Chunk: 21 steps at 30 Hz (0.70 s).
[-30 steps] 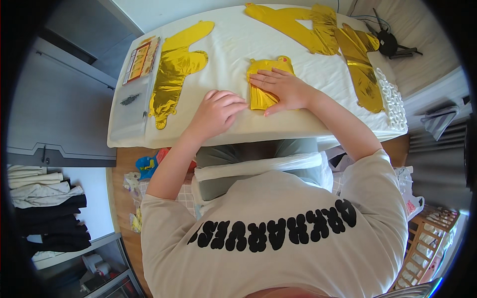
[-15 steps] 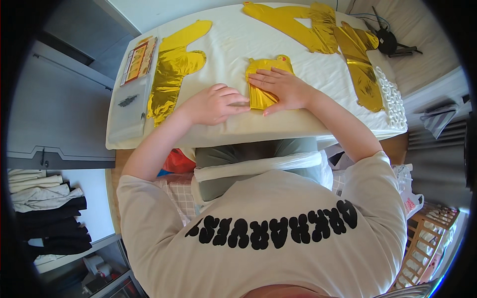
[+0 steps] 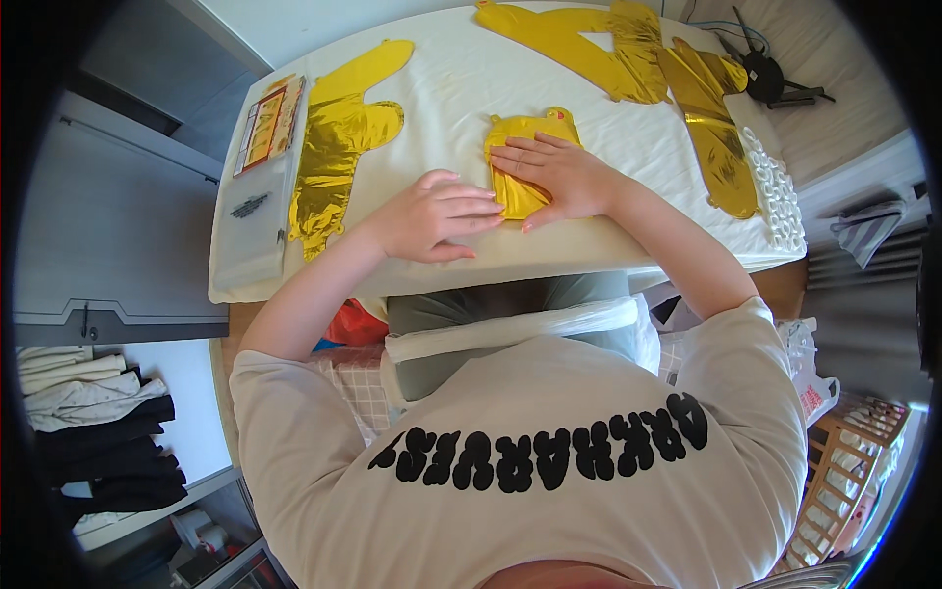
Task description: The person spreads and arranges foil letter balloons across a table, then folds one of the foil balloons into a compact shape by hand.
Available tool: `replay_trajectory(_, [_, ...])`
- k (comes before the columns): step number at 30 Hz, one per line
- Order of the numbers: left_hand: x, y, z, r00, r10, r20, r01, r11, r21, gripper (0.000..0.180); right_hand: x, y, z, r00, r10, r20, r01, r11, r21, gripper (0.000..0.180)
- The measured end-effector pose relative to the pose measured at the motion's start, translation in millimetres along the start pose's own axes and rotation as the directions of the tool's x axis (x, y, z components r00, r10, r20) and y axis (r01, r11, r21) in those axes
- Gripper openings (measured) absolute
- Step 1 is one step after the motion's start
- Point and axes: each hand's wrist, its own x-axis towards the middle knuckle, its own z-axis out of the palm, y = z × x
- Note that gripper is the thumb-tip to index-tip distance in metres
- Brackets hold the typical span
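**Both palms flat on the folded foil**

Head view: I see my right hand [image 3: 559,177] spread flat on a small folded gold foil piece [image 3: 520,162], near the front edge of the white table [image 3: 442,98]. Fingers extended, pressing down, not gripping. My left hand [image 3: 432,216] lies palm-down just beside it on the bare tabletop, fingertips touching the foil's lower left edge; it holds nothing.

My read on the foil: thin, very light, slick and crinkly. It should crease easily, spring back if let go, and tear or puncture under a nail. I'd hold it by a folded edge or corner between finger pads, or pin it with a flat palm as now.

Around it: a long gold foil shape [image 3: 339,147] to the left, more gold shapes [image 3: 687,79] at the far right, a flat clear packet [image 3: 257,187] on the left edge, and a dark tripod-like object [image 3: 765,79] beyond the table
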Motion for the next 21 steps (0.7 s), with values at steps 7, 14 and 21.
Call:
replay_trajectory(7, [-0.5, 7.5, 3.0, 0.999, -0.031, 0.026, 0.032, 0.999, -0.038, 0.05, -0.5, 0.8, 0.1, 1.0, 0.016, 0.012, -0.016, 1.0, 0.024, 0.111])
replay_trajectory(14, [25.9, -7.2, 7.0, 0.972, -0.227, -0.059, 0.199, 0.932, -0.302, 0.019, 0.9, 2.0, -4.1, 1.0, 0.006, 0.031, -0.008, 0.999, 0.053, 0.11])
replay_trajectory(21, [82.5, 11.4, 15.9, 0.888, -0.457, -0.056, 0.444, 0.882, -0.157, 0.035, -2.9, 22.3, -6.2, 0.995, 0.101, -0.019, -0.049, 0.624, 0.78, 0.095])
